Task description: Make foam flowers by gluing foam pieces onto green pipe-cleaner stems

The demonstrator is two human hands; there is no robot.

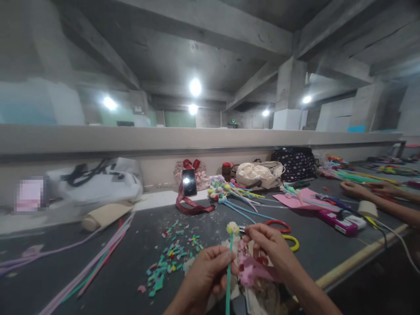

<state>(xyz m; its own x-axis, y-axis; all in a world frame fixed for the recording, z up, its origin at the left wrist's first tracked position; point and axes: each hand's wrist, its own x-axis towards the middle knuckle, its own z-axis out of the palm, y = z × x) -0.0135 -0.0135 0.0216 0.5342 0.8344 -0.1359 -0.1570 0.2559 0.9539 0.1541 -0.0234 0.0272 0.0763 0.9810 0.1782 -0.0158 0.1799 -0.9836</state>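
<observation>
My left hand pinches a green pipe-cleaner stem between thumb and fingertips, holding it upright. At the top of the stem sits a small pale yellow flower head. My right hand is closed beside the flower, its fingers pinched on a small thing with a dark, metallic-looking end that touches or nearly touches the flower; its kind is unclear. Under my right wrist lies a pink piece on crumpled clear wrapping. Red scissor handles and a yellow handle loop show just behind my right hand.
Green and coloured clippings litter the dark table on the left. Long pipe cleaners lie farther left. A phone leans at the back, by bundled flowers. At right are a purple device and another person's hands.
</observation>
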